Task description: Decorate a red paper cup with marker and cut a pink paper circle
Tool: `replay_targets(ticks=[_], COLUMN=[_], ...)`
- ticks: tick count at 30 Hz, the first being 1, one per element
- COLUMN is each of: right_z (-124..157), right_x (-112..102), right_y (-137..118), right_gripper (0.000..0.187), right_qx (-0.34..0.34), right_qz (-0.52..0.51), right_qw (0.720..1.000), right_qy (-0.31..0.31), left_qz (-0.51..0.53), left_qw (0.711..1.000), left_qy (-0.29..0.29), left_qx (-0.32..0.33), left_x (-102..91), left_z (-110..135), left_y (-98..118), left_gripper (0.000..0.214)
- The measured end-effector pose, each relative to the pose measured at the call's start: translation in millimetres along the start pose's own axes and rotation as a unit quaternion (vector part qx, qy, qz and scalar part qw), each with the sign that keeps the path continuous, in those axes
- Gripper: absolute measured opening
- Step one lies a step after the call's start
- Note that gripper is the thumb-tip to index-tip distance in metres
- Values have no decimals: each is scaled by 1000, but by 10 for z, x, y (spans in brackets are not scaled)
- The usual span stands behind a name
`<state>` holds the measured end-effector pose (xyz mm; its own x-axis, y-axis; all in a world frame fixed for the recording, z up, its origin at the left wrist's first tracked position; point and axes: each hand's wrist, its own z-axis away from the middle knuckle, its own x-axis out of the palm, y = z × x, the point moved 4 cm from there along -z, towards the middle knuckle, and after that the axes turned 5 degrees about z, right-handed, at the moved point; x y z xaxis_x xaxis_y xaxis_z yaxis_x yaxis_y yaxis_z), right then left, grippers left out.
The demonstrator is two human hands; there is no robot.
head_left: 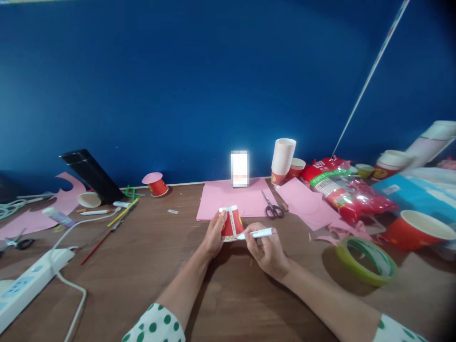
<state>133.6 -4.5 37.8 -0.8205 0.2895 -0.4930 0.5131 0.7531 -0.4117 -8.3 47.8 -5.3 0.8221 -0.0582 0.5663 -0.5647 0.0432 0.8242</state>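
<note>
A red paper cup with a pale printed strip is held above the table by my left hand, its fingers wrapped round the cup's left side. In my right hand I grip a white marker like a pen. The marker's tip points left and meets the cup near its lower right edge; whether it touches is hard to make out. Behind both hands lie pink paper sheets, with dark-handled scissors on their right side.
At the right stand stacked cups, a red bag of paper cups and a roll of yellow-green tape. To the left are a cup topped with pink paper, a black bottle and a power strip with its cable.
</note>
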Motion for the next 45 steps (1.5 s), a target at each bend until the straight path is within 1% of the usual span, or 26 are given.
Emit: replay_targets(ticks=[11, 19, 22, 26, 28, 35, 38, 43, 45], right_z=[-42, -29, -34, -65, -79, -70, -57, -36, -34], right_x=[-38, -15, -17, -34, -46, -53, -49, -47, -47], right_y=[-16, 8, 6, -11, -21, -22, -13, 1, 0], right_gripper=[13, 13, 13, 15, 17, 16, 15, 12, 11], right_qx=[30, 24, 25, 42, 48, 43, 36, 19, 12], right_qz=[-7, -12, 2, 8, 14, 32, 41, 48, 48], right_qw=[1000, 1000, 1000, 998, 997, 998, 998, 998, 998], right_qy=[-4, -2, -14, -45, -50, -21, -4, 28, 33], left_qz=[0, -3, -1, 4, 1, -3, 1, -5, -3], left_qw=[1000, 1000, 1000, 1000, 1000, 1000, 1000, 1000, 1000], left_qy=[-10, -14, -7, 0, 3, 9, 4, -4, -7], left_qx=[-8, -5, -7, -9, -8, -14, -23, -17, -20], left_x=[-32, -48, -38, -18, -15, -29, -21, -16, -21], left_z=[-12, -15, -12, -8, -10, -15, -6, 8, 7], left_y=[-36, -44, -28, -9, -5, -13, -17, -14, -22], left_gripper=[35, 34, 34, 35, 36, 40, 41, 38, 38])
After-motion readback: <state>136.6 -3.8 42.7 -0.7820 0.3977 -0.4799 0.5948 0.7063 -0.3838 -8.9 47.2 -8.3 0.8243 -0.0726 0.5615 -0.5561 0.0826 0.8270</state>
